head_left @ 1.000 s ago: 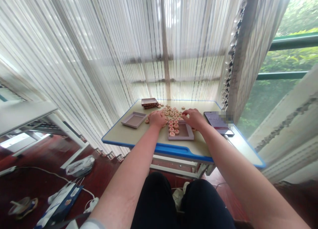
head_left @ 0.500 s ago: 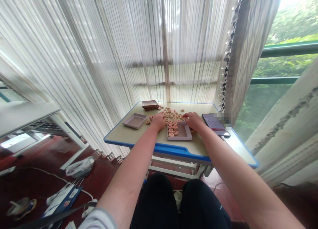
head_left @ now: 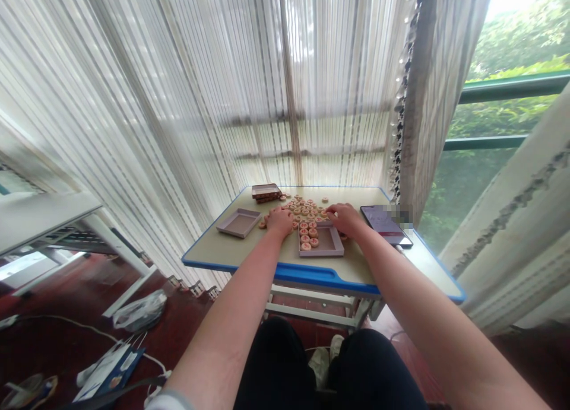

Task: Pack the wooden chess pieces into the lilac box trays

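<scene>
Left box (head_left: 239, 223): lies flat, left of my hands.
Far boxes (head_left: 266, 190): stacked, maybe to save room.
Left hand (head_left: 279, 221): palm down, fingers bent by the pile; I can't tell if it pinches anything.
Piece pile (head_left: 305, 210): between my hands and a bit farther, maybe so both can reach.
Near box (head_left: 328, 241): red-marked pieces (head_left: 305, 247) fill its left side, in rows, perhaps to look neat.
Right hand (head_left: 342, 215): fingers curled at the pile's right edge; I can't see a pinch.
Phone (head_left: 383, 221): right of it.

Bare arms (head_left: 244, 306) reaching forward
Left hand (head_left: 280, 221) palm down; right hand (head_left: 344, 218) turned inward, its fingers (head_left: 335, 210) curled.
</scene>
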Motion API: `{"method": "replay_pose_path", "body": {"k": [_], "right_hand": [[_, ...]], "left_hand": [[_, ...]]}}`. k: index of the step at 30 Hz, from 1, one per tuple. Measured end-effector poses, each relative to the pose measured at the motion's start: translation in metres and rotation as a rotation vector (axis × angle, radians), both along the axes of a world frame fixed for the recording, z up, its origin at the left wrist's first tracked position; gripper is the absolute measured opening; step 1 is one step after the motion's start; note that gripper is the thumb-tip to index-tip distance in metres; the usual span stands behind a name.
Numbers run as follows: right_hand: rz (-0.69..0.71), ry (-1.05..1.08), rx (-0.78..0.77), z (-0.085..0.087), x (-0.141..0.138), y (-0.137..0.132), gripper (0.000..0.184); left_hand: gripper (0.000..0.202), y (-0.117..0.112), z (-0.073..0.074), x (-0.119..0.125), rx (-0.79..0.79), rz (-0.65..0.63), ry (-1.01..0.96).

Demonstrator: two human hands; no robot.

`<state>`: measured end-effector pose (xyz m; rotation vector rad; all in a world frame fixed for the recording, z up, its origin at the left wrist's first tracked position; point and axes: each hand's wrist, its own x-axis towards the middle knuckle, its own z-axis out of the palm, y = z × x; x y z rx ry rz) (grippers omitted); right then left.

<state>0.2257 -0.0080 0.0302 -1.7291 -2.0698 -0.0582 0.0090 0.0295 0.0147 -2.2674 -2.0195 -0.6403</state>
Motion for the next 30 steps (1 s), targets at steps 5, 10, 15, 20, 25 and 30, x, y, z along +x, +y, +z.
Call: {"method": "replay_pose_path", "body": {"k": [5,10,15,20,25,30], "right_hand": [[0.012,-0.009,0.023,0.0019,-0.0004,-0.0019,0.032],[-0.005,0.001,0.005,0.0011,0.0009,-0.0003,0.033],[-0.001,0.000,-0.024,0.0010,0.0011,0.0001,0.032],[0.019,0.040,0.019,0.0034,-0.0001,-0.0033,0.032],[0.031,0.016,0.009,0.0052,-0.0019,-0.0052,0.032],[0.052,0.017,0.041,0.0070,-0.0027,-0.0066,0.032]], "left_hand": [[0.034,0.0017,-0.0007,-0.0018,0.068,0.080,-0.064],[0.028,0.0015,-0.0007,-0.0047,0.008,0.080,-0.039],[0.029,-0.0024,0.0004,-0.0019,0.083,0.088,-0.021],[0.031,-0.0037,0.0020,-0.0020,0.085,0.152,-0.016],[0.028,-0.0009,0.0009,-0.0045,0.072,0.114,-0.020],[0.029,-0.0003,0.0018,-0.0036,0.065,0.103,-0.047]]}}
